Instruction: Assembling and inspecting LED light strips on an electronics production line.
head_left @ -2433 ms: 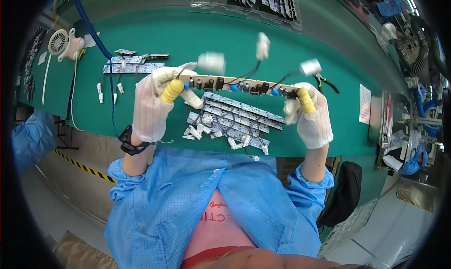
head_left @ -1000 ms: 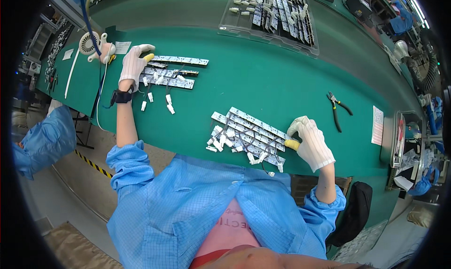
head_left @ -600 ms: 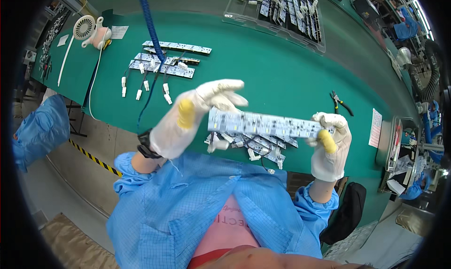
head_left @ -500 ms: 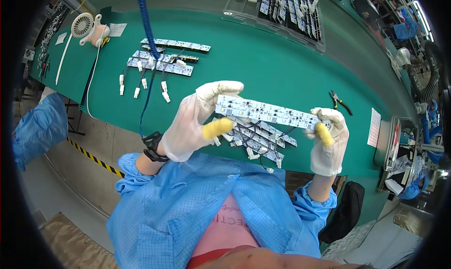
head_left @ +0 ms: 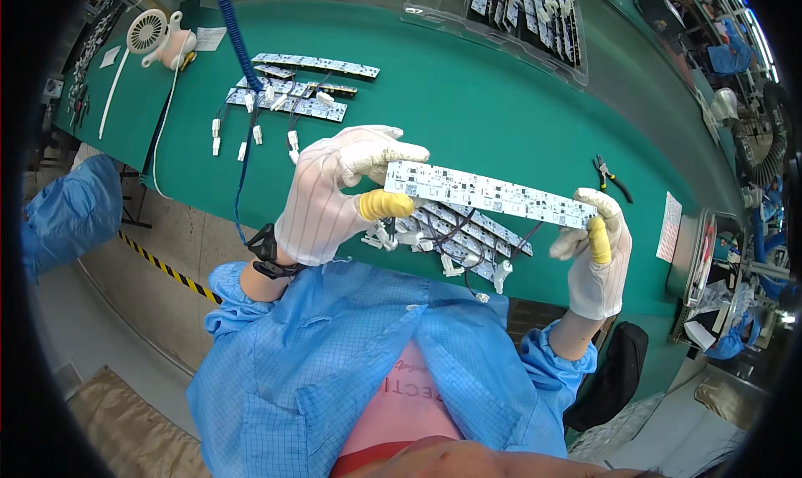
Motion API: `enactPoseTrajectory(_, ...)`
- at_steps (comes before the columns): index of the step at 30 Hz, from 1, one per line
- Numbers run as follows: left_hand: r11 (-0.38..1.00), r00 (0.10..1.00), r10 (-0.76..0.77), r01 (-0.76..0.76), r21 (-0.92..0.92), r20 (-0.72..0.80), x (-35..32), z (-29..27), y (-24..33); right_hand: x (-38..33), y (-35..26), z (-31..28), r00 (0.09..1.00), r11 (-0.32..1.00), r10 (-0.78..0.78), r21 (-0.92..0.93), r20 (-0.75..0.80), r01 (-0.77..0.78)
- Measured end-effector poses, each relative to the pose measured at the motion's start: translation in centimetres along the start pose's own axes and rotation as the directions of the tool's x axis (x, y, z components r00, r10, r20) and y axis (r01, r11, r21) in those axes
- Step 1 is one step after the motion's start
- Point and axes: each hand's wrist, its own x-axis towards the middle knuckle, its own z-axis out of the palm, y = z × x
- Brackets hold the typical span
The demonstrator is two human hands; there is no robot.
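A long white circuit board strip (head_left: pixel 489 195) with small dark components is held up in front of me, tilted down toward the right. My left hand (head_left: pixel 342 190), in a white striped glove with a yellow cover on the thumb, grips its left end. My right hand (head_left: pixel 597 256), gloved the same way, pinches the right end between thumb and fingers. Just below the strip, several similar wired boards (head_left: pixel 468 248) lie on the green mat, partly hidden by it. White connectors (head_left: pixel 501 276) and dark wires hang around them. A black wrist strap (head_left: pixel 269 252) circles my left wrist.
More wired boards (head_left: pixel 292 102) lie at the back left, behind a blue coiled cord (head_left: pixel 234 31). A clear bin (head_left: pixel 576 68) of boards stands at the far side. Pliers (head_left: pixel 614 177) lie at right; a small fan (head_left: pixel 149 33) stands far left. A blue-sleeved person (head_left: pixel 79 215) is at left.
The strip has shifted slightly right, its right end a little lower. Both hands keep their hold; my right hand has moved right, and my left hand has turned and risen slightly.
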Motion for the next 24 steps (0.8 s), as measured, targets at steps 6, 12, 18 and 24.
enactPoseTrajectory(6,0.998,1.000,-0.019,0.018,-0.059,-0.005,0.1,-0.4,-0.7,-0.4,-1.0,1.1,0.997,0.995,0.033,-0.095,-0.063,-0.039)
enactPoseTrajectory(12,0.971,0.989,-0.114,0.090,-0.220,-0.097,-0.2,-0.4,-1.3,-0.7,-2.4,1.7,0.996,0.986,0.075,-0.148,-0.052,-0.082)
enactPoseTrajectory(18,0.976,0.996,-0.066,0.052,-0.209,-0.061,-0.4,-0.7,-2.2,-0.8,-2.8,2.0,0.996,0.995,0.094,-0.032,-0.006,-0.094)
enactPoseTrajectory(24,0.962,0.986,-0.155,0.138,-0.237,-0.055,-0.5,-0.7,-2.7,-0.8,-2.3,1.6,0.995,1.000,0.024,0.017,0.097,-0.026)
